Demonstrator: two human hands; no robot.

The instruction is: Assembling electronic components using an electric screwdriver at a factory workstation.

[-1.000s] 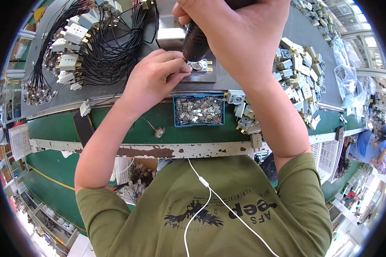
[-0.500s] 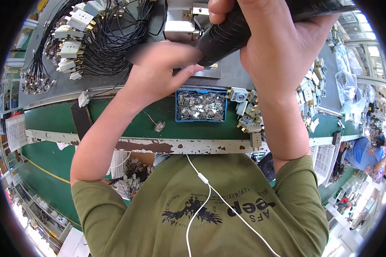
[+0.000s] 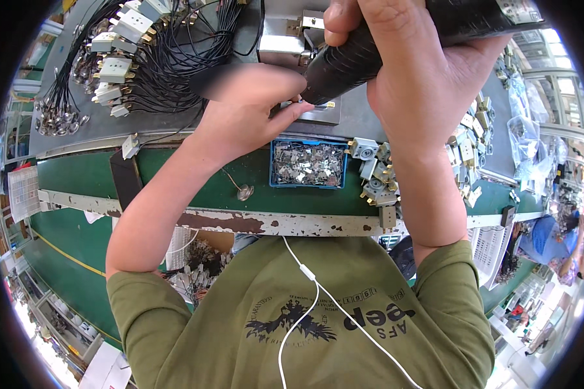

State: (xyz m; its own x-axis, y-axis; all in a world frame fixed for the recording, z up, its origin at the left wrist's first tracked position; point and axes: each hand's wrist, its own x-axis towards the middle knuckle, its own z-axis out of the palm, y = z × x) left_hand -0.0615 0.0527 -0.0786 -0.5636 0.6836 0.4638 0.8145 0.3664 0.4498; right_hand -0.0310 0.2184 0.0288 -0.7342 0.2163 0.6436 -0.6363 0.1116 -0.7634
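The right hand (image 3: 415, 81) is closed around a black cylindrical tool (image 3: 344, 70), its fingers curled over the far side and the thumb side turned up. The left hand (image 3: 240, 113) sits beside the tool's lower end with fingers bent and thumb drawn in toward them; whether the tips pinch anything I cannot tell (the knuckles are blurred and the tool covers the spot). The tool slants down over a flat metal block (image 3: 328, 115) on the grey bench top (image 3: 363, 117), where a brass-coloured prong (image 3: 330, 104) shows just past the left thumb.

Counted, there is one tool, one flat block, one boxy metal fixture (image 3: 282, 48) behind the left hand, and one blue tray (image 3: 308, 187) on the green ledge (image 3: 204, 196), full of small metal pieces (image 3: 305, 162) too many to count. One round metal disc (image 3: 244, 192) on a wire lies left of the tray. A cluster of grey-and-white housings (image 3: 365, 149) sits right of it, overlapping too much to number, as does the bundle of black wires (image 3: 175, 74) at left.
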